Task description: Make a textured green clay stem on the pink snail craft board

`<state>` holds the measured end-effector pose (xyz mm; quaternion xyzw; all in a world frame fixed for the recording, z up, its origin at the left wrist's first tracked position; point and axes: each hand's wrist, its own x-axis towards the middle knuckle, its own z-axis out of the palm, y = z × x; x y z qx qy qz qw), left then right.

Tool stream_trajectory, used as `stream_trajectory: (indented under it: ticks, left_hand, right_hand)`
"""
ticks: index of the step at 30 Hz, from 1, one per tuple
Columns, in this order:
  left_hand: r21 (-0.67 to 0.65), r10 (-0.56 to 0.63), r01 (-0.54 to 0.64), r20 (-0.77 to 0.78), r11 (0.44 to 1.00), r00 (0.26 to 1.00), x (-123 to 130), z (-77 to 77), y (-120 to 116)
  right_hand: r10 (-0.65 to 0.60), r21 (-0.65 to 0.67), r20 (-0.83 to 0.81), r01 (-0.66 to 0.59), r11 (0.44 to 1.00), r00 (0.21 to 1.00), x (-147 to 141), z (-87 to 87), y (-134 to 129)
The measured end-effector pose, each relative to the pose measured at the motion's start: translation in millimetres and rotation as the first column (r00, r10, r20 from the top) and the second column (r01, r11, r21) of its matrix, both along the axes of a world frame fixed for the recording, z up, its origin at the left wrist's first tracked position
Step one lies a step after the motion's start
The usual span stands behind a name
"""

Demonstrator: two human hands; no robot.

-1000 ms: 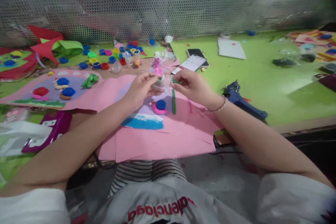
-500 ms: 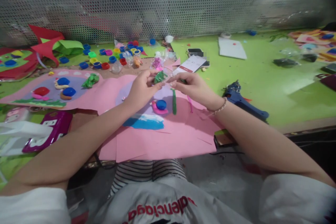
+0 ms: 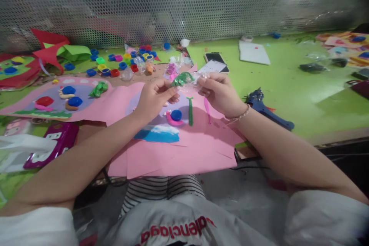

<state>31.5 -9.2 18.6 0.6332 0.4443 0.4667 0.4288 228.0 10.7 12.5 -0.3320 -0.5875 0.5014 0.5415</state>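
A lump of green clay in clear plastic wrap (image 3: 183, 79) is stretched between my two hands, above the pink paper (image 3: 184, 159). The fingers of my left hand (image 3: 160, 96) pinch its left end. My right hand (image 3: 215, 88) is closed on the clear plastic at the right. Below them on the paper lie a pink snail with a blue cap shell (image 3: 176, 115), a green clay strip (image 3: 190, 111), a thin pink tool (image 3: 207, 110) and a blue and white patch (image 3: 157, 134).
A finished-looking snail picture (image 3: 52, 98) lies left, with coloured caps (image 3: 115, 72) behind. A phone (image 3: 215, 60) and white board (image 3: 254, 52) are farther back. A blue glue gun (image 3: 268, 111) lies right, beside my forearm. A purple case (image 3: 57, 144) sits at left.
My hands have moved apart slightly, and the wrapped green clay between them is now more exposed. My right hand has shifted a little to the right with the plastic.
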Motion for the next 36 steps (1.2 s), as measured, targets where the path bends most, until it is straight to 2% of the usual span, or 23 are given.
stream_trajectory:
  ticks: [2,4,6,8,10,12,14,19,21,24,28,32,36]
  left_hand:
    - [0.060,0.021,-0.020,-0.021,0.998,1.000,-1,-2.0,1]
    - [0.220,0.072,-0.058,-0.058,0.974,0.996,-3,-4.5,3]
    - [0.456,0.133,-0.050,-0.151,0.888,0.980,-5,-5.8,5]
    - [0.656,0.216,0.011,-0.264,0.755,0.940,-6,-5.5,6]
    - [0.758,0.294,0.067,-0.331,0.648,0.897,-7,-4.5,6]
    - [0.781,0.328,0.087,-0.357,0.619,0.874,-8,-3.7,6]
    - [0.759,0.327,0.094,-0.385,0.644,0.863,-8,-3.4,7]
    - [0.614,0.258,0.084,-0.447,0.785,0.857,-8,-1.7,9]
    - [0.565,0.224,0.087,-0.458,0.821,0.860,-8,-0.8,9]
    - [0.530,0.196,0.102,-0.476,0.842,0.857,-8,0.3,10]
    - [0.536,0.186,0.116,-0.477,0.836,0.859,-8,2.5,11]
    - [0.527,0.193,0.068,-0.423,0.847,0.885,-10,7.6,11]
    - [0.442,0.176,-0.005,-0.346,0.897,0.922,-11,13.3,9]
  right_hand:
    - [-0.007,0.042,0.039,0.005,0.999,0.999,1,0.4,0]
    - [-0.031,0.089,0.095,0.022,0.996,0.995,0,1.6,-1]
    - [-0.057,0.117,0.150,0.039,0.992,0.987,-1,3.4,-3]
    - [-0.069,0.133,0.195,0.043,0.990,0.978,-3,4.9,-5]
    - [-0.065,0.148,0.215,0.033,0.988,0.974,-4,5.5,-6]
    - [-0.057,0.157,0.219,0.022,0.987,0.974,-4,5.1,-7]
    - [-0.053,0.158,0.217,0.019,0.987,0.975,-4,4.4,-6]
    - [-0.054,0.133,0.230,0.023,0.991,0.972,-2,4.1,-6]
    - [-0.053,0.124,0.260,0.021,0.992,0.964,-2,4.4,-6]
    - [-0.053,0.119,0.302,0.018,0.993,0.952,0,5.3,-5]
    - [-0.077,0.128,0.347,0.035,0.991,0.935,1,8.4,-5]
    - [-0.090,0.142,0.416,0.033,0.989,0.905,1,11.6,-6]
    - [-0.091,0.174,0.462,0.010,0.985,0.882,2,14.0,-7]
